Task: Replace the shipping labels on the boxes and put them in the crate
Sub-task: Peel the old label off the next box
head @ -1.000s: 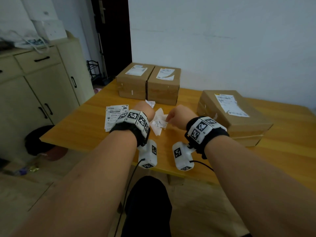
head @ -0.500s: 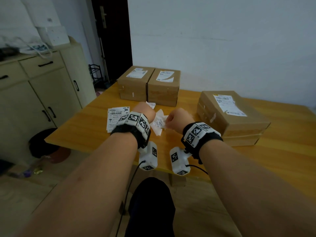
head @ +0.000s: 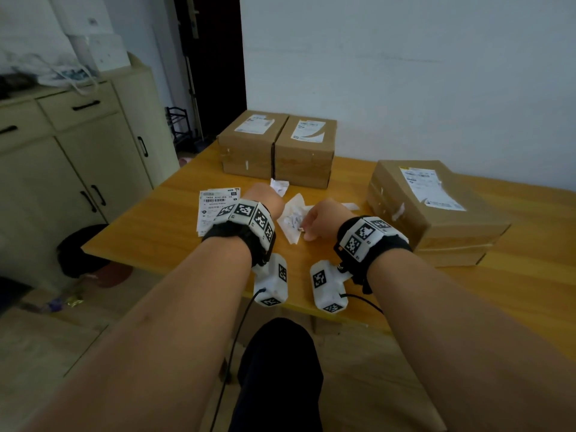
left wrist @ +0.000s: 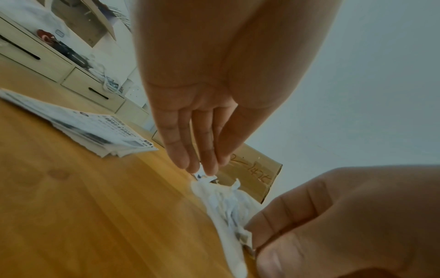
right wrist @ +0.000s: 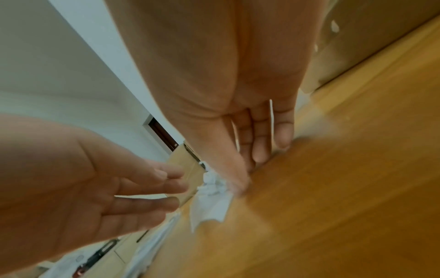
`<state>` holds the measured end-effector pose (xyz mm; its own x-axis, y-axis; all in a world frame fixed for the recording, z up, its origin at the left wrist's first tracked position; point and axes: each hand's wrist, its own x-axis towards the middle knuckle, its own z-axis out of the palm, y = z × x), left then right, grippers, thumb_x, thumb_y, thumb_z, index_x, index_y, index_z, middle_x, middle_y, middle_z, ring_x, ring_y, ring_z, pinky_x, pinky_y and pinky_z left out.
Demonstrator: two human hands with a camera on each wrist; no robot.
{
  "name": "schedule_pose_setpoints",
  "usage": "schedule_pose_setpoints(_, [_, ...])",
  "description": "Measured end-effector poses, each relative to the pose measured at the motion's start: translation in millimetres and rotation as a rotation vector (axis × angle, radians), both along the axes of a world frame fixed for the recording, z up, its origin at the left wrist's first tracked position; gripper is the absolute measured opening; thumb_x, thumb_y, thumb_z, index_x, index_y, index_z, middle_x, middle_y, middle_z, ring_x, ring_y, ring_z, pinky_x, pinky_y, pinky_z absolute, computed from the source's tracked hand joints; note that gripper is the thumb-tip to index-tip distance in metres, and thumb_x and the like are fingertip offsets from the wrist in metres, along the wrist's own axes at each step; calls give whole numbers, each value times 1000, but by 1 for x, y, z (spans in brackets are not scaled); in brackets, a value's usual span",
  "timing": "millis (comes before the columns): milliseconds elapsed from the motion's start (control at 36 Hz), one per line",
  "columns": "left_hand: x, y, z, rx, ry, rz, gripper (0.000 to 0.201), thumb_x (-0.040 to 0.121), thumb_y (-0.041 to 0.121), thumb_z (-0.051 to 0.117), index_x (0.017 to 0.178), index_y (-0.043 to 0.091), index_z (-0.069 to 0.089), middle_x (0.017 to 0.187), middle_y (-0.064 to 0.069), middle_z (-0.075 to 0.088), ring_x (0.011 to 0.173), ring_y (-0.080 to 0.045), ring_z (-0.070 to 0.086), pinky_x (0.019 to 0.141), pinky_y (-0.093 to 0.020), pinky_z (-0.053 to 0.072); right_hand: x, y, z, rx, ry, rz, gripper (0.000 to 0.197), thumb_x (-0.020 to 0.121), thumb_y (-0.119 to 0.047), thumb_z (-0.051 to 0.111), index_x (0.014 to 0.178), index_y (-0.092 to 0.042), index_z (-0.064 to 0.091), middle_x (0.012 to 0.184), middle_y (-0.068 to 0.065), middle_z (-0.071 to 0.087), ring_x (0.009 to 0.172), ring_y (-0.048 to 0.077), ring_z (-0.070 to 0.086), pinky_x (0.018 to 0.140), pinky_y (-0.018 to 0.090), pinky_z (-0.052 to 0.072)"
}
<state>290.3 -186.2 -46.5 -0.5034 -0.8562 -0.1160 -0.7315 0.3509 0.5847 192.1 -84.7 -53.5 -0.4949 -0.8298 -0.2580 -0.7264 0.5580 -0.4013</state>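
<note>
We see a table (head: 514, 300) of yellowish wood with a smooth, faintly glossy top and visible grain. The three boxes (head: 249, 145) (head: 307, 151) (head: 436, 210) look like matt brown cardboard, with strips of glossy clear tape on the sides and white printed paper labels on top. The crumpled label (head: 293, 218) between the hands is thin white paper, creased and torn-edged. The label stack (head: 215, 202) is flat, smooth printed paper. The cabinet (head: 78, 169) has a matt cream finish with black handles. The wall (head: 405, 73) is matt white.
</note>
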Motion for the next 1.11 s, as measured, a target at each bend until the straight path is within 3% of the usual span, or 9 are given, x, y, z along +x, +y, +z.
schedule_pose_setpoints(56, [-3,0,1,-49,-93,-37,31,99,14,41,117,13,66,127,-6,60,104,-18,59,76,-23,41,-2,2,2,-3,5,3,34,84,-11,71,118,-11,69,121,7,66,113,24,59,98,37,50])
schedule_pose_setpoints(167, [-8,1,2,-85,-147,-44,18,93,13,48,87,9,65,88,-4,60,77,-19,57,62,-25,45,-8,12,8,-81,25,-28,27,92,-10,60,118,-11,68,117,7,66,108,24,62,96,36,52])
schedule_pose_setpoints(250, [-7,7,4,-85,-28,-23,25,90,15,52,106,2,67,101,-12,66,83,-22,54,82,-35,49,-15,21,13,-190,-23,-93,17,91,-7,60,102,-15,70,101,7,72,92,22,69,87,37,57])
schedule_pose_setpoints(472, [-18,31,27,-104,-135,-110,29,96,11,46,116,3,66,115,-13,64,108,-26,62,88,-32,49,-29,54,40,-411,157,-191,21,94,-12,51,103,-16,70,108,5,68,97,23,63,73,28,48])
schedule_pose_setpoints(611, [-38,49,35,-56,-67,-89,19,97,17,47,93,6,63,87,-7,60,77,-22,58,68,-31,47,-43,79,52,-351,438,-313,26,90,-17,48,112,-15,62,122,10,54,118,31,46,97,41,41])
schedule_pose_setpoints(694, [-53,49,25,-22,-61,-113,58,81,49,55,125,11,60,125,-8,61,110,-26,59,96,-39,47,-54,92,54,-137,443,-408,41,96,-28,48,132,-10,50,142,15,42,134,34,35,110,48,32])
schedule_pose_setpoints(778, [-82,28,2,-23,-23,-133,74,51,55,49,118,31,67,131,1,60,116,-23,57,100,-44,45,-62,103,53,-65,323,-456,45,95,-33,52,133,-8,50,139,14,48,129,34,43,108,48,37])
schedule_pose_setpoints(917, [-69,90,45,-87,68,-190,32,91,14,49,116,4,67,114,-14,67,107,-30,62,91,-38,51,-65,121,57,-90,282,-420,28,92,-29,50,110,-10,59,115,11,62,106,30,58,98,45,47])
schedule_pose_setpoints(1111, [-93,111,44,-127,167,-247,33,96,8,44,123,12,63,131,-8,59,117,-27,56,96,-35,46,-79,150,55,-167,301,-449,28,85,-18,52,113,-16,53,106,4,63,102,27,59,104,47,41])
